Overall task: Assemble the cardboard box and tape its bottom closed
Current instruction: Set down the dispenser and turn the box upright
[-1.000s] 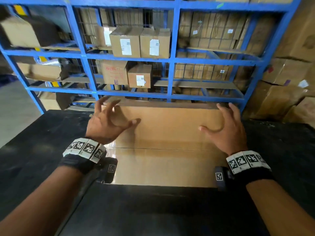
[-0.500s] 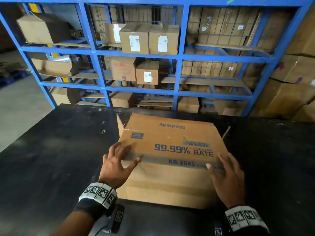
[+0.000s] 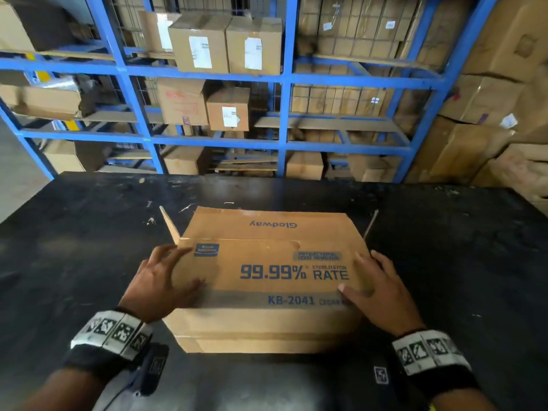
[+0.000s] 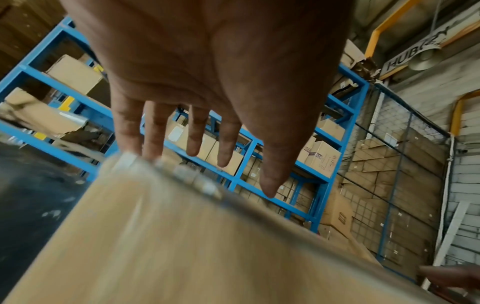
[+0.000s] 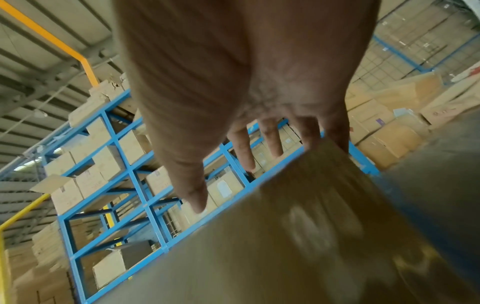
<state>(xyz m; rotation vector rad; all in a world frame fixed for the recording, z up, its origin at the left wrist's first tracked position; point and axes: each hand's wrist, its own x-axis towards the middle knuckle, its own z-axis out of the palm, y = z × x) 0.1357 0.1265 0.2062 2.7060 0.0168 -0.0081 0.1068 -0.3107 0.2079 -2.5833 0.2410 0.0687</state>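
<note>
A brown cardboard box (image 3: 267,280) printed "99.99% RATE" and "KB-2041" lies on the black table (image 3: 74,247), its printed face up and two narrow flaps sticking up at its far corners. My left hand (image 3: 166,280) is spread at the box's left edge, thumb on the printed face. My right hand (image 3: 376,289) lies at the right edge with straight fingers, thumb on the face. In the left wrist view the left hand (image 4: 197,131) hovers with straight fingers over the blurred box (image 4: 182,246). The right wrist view shows the right hand (image 5: 259,144) likewise above the box (image 5: 298,236). No tape is visible.
Blue metal shelving (image 3: 284,114) packed with cartons stands just beyond the table's far edge. More stacked cartons (image 3: 489,114) rise at the right. Grey floor (image 3: 17,179) shows at the left. Small scraps (image 3: 151,221) lie on the table near the box's far left corner.
The box came down from standing in front of me onto the table with its printed face up. Both hands slid from its upper part to its left and right edges.
</note>
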